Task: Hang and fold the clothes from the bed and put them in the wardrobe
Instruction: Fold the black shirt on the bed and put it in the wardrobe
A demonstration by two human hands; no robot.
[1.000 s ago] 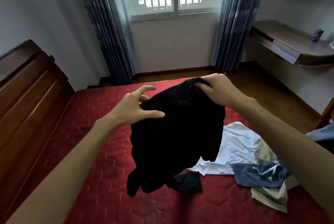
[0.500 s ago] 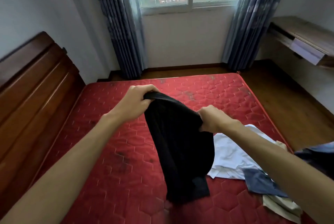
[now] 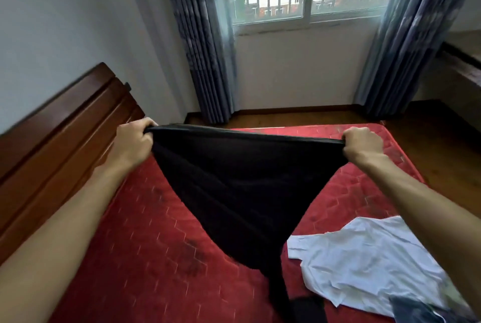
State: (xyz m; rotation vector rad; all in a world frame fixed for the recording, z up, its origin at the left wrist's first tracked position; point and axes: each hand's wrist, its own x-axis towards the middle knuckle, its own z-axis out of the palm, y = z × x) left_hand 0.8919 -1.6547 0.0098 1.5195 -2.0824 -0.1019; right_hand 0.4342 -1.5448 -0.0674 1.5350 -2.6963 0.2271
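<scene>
**Black garment** [image 3: 242,192]: held taut across frame centre. Top edge is stretched approx. level between both hands, and the body hangs in a V to a narrow tail at lower centre. Tail appears to reach the bed [image 3: 125,257]; contact not confirmed.

**Left hand** [image 3: 134,144], centre-left: fingers curled and clamped on the L corner of the edge.

**Right hand** [image 3: 363,144], centre-right: fingers curled and clamped on the R corner.

**Other items:** white shirt [image 3: 369,262] lies crumpled at lower right, w/ a blue-grey item [image 3: 416,309] at the frame corner. Neither is folded. Wardrobe not in view.

**Step judged:** spreading prior to fold.

**Recommended:**
- Tension kept even and edge held level.
- Garment lowered flat onto the bare red area at lower left, clear of the shirt.
- Creases smoothed before any fold is made.

**Risk:** tail bunching underneath if lowered too fast.
</scene>
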